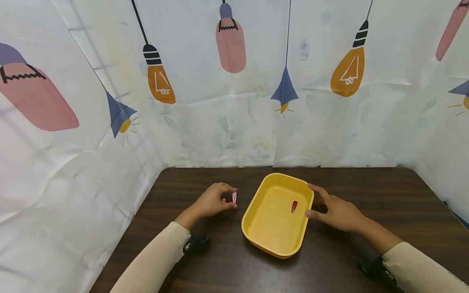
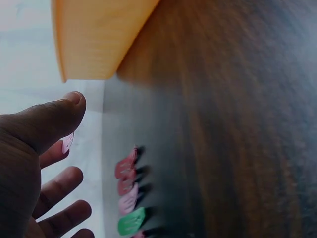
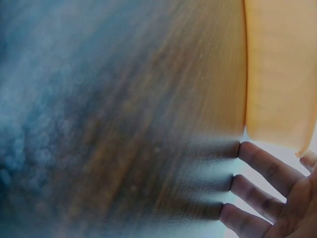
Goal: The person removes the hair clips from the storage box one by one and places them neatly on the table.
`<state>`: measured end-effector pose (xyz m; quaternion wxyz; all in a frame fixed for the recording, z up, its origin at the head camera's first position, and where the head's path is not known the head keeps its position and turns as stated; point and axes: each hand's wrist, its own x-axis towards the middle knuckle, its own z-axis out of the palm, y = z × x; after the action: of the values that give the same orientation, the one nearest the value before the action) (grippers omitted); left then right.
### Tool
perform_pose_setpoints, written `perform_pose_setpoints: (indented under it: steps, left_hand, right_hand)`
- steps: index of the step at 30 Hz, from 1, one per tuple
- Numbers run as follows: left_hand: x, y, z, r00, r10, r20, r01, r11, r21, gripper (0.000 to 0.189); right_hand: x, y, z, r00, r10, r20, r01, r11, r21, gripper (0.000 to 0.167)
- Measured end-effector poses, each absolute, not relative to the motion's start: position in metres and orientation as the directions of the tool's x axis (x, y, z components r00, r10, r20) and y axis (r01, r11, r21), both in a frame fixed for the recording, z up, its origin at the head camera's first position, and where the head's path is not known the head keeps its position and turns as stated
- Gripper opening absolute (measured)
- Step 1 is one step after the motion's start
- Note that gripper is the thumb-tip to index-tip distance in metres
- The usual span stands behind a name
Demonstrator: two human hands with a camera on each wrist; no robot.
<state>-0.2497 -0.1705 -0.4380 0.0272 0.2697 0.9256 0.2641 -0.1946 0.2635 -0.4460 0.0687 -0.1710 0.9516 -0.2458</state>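
Note:
My left hand point(image 1: 212, 201) pinches a small pink hair clip point(image 1: 234, 197) between thumb and index finger, above the table left of a yellow tub point(image 1: 256, 238). The left wrist view shows that pink clip partly hidden behind the thumb. Below that hand, a row of clips stands on the table: red clips point(image 2: 126, 168), a pink one point(image 2: 129, 200) and a green one point(image 2: 132, 222). One red hair clip point(image 1: 294, 206) lies inside the tub. My right hand point(image 1: 338, 211) rests at the tub's right side, thumb and index fingertip at the rim, the other fingers extended down to the table.
The dark wooden table point(image 1: 205, 268) ends at a back edge close behind the tub. A white printed curtain point(image 1: 227, 122) hangs behind it and along the left side. Each wrist wears a black strapped device point(image 1: 196, 243).

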Motion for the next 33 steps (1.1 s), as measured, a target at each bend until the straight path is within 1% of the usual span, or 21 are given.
perform_pose_setpoints:
  steps: [6, 13, 22, 27, 33]
  left_hand:
    - [-0.250, -0.172, -0.447, -0.843, 0.527, 0.109, 0.512, 0.722, 0.466, 0.052]
    - [-0.248, -0.172, -0.450, -0.836, 0.537, 0.116, 0.525, 0.718, 0.457, 0.052]
    - [-0.250, -0.171, -0.455, -0.859, 0.510, 0.035, 0.473, 0.766, 0.436, 0.053]
    - [-0.251, -0.170, -0.456, -0.858, 0.512, 0.025, 0.470, 0.765, 0.440, 0.053]
    - [-0.253, -0.169, -0.457, -0.856, 0.517, 0.014, 0.476, 0.776, 0.413, 0.052]
  right_hand:
    - [-0.195, 0.264, -0.448, -0.933, -0.357, -0.045, -0.290, 0.820, -0.494, 0.096]
    - [-0.194, 0.263, -0.446, -0.931, -0.363, -0.045, -0.295, 0.817, -0.495, 0.096]
    - [-0.194, 0.263, -0.446, -0.932, -0.360, -0.047, -0.292, 0.819, -0.494, 0.097]
    - [-0.193, 0.263, -0.446, -0.935, -0.351, -0.053, -0.281, 0.824, -0.492, 0.097]
    - [-0.194, 0.262, -0.444, -0.933, -0.357, -0.048, -0.289, 0.820, -0.493, 0.095]
